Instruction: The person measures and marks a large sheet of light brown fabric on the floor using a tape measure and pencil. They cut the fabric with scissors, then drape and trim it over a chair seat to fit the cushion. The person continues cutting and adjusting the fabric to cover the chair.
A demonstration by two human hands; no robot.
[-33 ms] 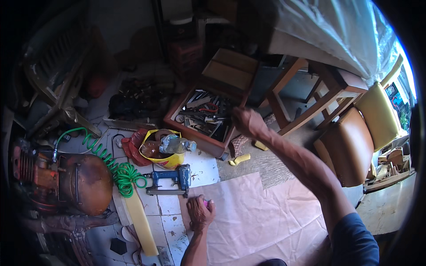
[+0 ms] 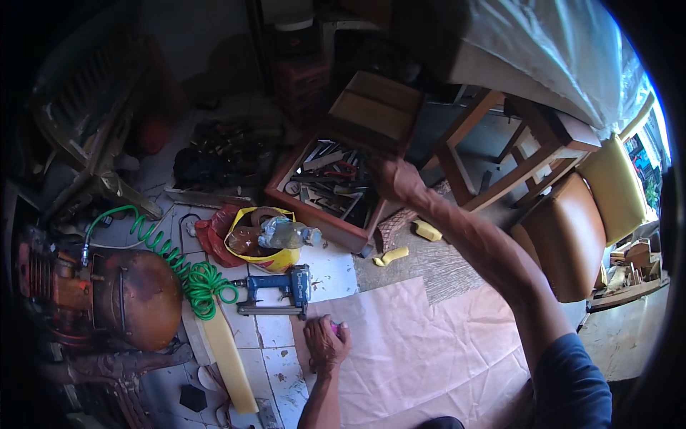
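Note:
My left hand (image 2: 327,343) rests on a pale pinkish sheet (image 2: 421,343) spread over the floor, near its left edge. Its fingers are curled round a small pink thing (image 2: 334,328), mostly hidden, whose kind I cannot make out. At the right end of an open wooden toolbox (image 2: 314,219), my right hand (image 2: 396,183) reaches out with the arm stretched. Those fingers point into shadow, so whether they hold anything is hidden. Loose hand tools (image 2: 330,179), among them one with red handles, fill the box. A blue pneumatic stapler (image 2: 289,287) lies just beyond my left hand.
Left of the stapler are a coiled green air hose (image 2: 207,282) and a rusty compressor (image 2: 139,297). A yellow bag (image 2: 275,257) holds plastic bottles. Yellow foam scraps (image 2: 393,256) lie beside the box. A wooden frame (image 2: 514,175) and a brown padded seat (image 2: 564,236) stand right.
My right hand has shifted slightly farther away, at the toolbox's right end. My left hand stays in place on the sheet. The whole view has moved a little.

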